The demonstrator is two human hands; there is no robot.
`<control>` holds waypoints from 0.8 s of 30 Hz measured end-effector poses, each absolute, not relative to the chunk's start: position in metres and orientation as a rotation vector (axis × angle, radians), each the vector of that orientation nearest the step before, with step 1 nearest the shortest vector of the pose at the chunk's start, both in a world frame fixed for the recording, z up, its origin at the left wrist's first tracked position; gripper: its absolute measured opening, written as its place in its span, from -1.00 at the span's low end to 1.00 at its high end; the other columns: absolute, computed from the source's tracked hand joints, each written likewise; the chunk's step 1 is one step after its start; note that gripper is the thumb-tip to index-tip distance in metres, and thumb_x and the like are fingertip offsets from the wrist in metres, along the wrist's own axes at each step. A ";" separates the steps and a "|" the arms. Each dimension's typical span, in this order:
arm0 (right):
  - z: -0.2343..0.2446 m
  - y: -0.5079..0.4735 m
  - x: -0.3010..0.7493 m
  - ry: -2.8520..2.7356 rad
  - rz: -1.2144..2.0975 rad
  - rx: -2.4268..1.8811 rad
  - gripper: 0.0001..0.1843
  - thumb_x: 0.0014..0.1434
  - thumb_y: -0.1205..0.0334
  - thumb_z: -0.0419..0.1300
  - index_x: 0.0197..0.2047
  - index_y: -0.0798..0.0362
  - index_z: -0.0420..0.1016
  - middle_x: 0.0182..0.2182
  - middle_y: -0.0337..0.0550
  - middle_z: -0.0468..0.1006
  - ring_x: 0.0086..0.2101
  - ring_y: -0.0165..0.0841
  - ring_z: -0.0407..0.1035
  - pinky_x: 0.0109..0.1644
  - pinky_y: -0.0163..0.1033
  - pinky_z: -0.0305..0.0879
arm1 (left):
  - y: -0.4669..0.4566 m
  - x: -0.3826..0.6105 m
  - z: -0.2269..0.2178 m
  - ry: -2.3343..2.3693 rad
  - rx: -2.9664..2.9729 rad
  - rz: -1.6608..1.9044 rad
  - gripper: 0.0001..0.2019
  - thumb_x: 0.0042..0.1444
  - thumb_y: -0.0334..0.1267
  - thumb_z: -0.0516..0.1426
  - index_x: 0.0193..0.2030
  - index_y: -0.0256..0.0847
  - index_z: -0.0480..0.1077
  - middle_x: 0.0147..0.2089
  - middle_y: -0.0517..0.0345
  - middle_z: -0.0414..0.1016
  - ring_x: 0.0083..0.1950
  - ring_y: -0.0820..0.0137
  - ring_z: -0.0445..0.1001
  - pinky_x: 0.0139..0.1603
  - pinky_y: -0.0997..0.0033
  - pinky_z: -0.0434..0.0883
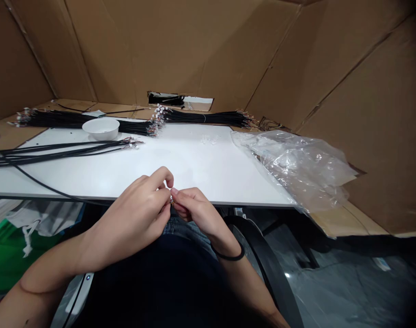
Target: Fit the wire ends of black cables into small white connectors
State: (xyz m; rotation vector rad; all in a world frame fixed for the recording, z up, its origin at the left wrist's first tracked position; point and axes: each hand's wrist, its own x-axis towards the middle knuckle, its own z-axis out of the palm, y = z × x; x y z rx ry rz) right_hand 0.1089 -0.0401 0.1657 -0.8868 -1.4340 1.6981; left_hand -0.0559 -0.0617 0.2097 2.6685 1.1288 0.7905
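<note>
Both hands meet at the front edge of the white table (208,173). My left hand (139,205) is closed, thumb and fingers pinched around the end of a black cable (47,184), whose run goes off to the left and passes behind my wrist. A bit of the thin wire ends (172,199) shows between the fingertips. From the other side my right hand (194,207) pinches those same wire ends, its thumb close to my left fingers. Any connector there is mostly hidden by the fingers.
Several loose black cables (68,152) lie at left, near a white bowl (101,129). Behind are a cable bundle (58,119) and a second tied bundle (204,117). Small clear pieces (210,139) sit mid-table; a plastic bag (296,159) lies right. Cardboard walls (194,45) surround the table.
</note>
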 end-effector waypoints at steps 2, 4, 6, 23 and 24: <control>0.165 -0.040 0.109 -1.451 1.690 -0.893 -0.37 0.14 -0.26 0.15 -0.67 0.01 0.05 -0.73 -0.44 -0.04 -0.66 -0.57 -0.21 -0.56 -0.29 -0.30 | -0.061 -0.056 0.210 1.135 2.647 0.783 -0.84 0.20 -0.49 0.01 -0.38 -0.29 0.32 -0.05 0.01 0.35 -0.22 0.33 0.41 -0.19 0.25 0.40; 0.165 -0.040 0.109 -1.483 1.656 -0.899 -0.38 0.16 -0.25 0.14 -0.66 0.02 0.06 -0.72 -0.43 -0.02 -0.65 -0.56 -0.20 -0.55 -0.29 -0.28 | -0.060 -0.057 0.211 1.141 2.625 0.773 -0.84 0.18 -0.49 0.01 -0.40 -0.29 0.32 -0.07 0.02 0.36 -0.23 0.35 0.41 -0.21 0.27 0.40; 0.165 -0.041 0.109 -1.539 1.572 -0.934 -0.40 0.19 -0.22 0.10 -0.64 0.03 0.08 -0.71 -0.41 -0.01 -0.64 -0.55 -0.18 -0.53 -0.28 -0.27 | -0.058 -0.057 0.211 1.149 2.609 0.774 -0.83 0.17 -0.48 0.02 -0.42 -0.30 0.33 -0.10 0.03 0.36 -0.25 0.37 0.41 -0.24 0.30 0.39; 0.168 -0.045 0.107 -1.336 1.511 -0.754 -0.39 0.18 -0.21 0.19 -0.64 0.03 0.08 -0.70 -0.43 -0.05 -0.65 -0.56 -0.19 -0.58 -0.32 -0.26 | -0.055 -0.058 0.216 1.102 2.520 1.040 -0.88 0.22 -0.41 0.11 -0.33 -0.26 0.45 -0.14 0.13 0.35 -0.15 0.48 0.44 -0.12 0.46 0.33; 0.169 -0.046 0.107 -1.325 1.519 -0.739 -0.39 0.18 -0.21 0.19 -0.64 0.03 0.08 -0.70 -0.43 -0.05 -0.65 -0.56 -0.20 -0.58 -0.32 -0.26 | -0.056 -0.059 0.217 1.086 2.517 1.055 -0.89 0.21 -0.43 0.11 -0.32 -0.25 0.45 -0.15 0.13 0.35 -0.15 0.49 0.43 -0.12 0.47 0.33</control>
